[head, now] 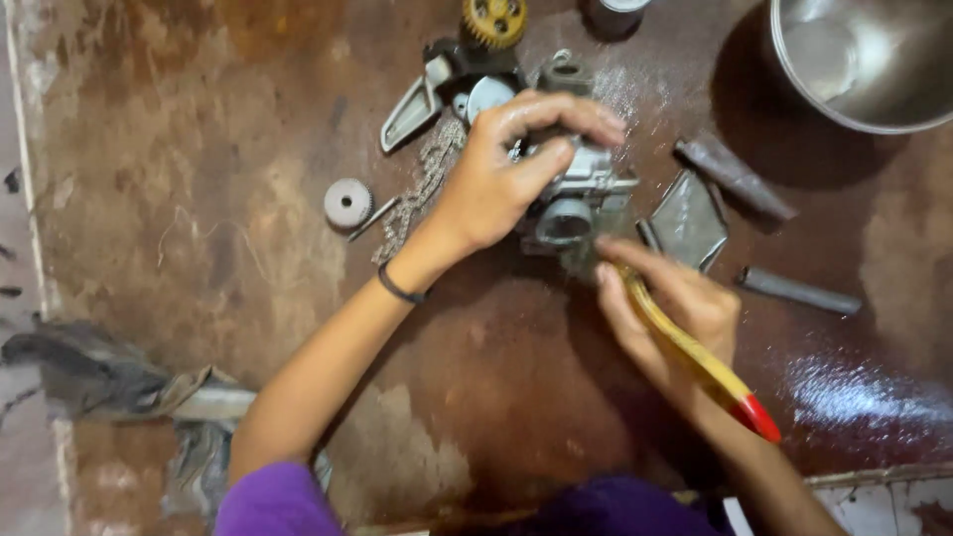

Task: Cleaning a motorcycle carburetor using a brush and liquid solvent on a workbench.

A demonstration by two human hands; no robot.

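A person's left hand [496, 184] clamps a grey metal carburettor [576, 199] at the centre of a wet, rusty counter [179, 149], its grip pressed around the body. The right hand [675, 308] pinches a yellow brush with a red tip [695, 352], its head against the part's lower side. The part looks heavy, rigid and probably slippery; the blocky body gives the surest hold. At two o'clock a steel bowl [794, 69] sits, its contents unclear.

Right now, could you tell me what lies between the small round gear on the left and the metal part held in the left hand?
In the head view, a chain and a thin pin lie between the round gear and the metal part.
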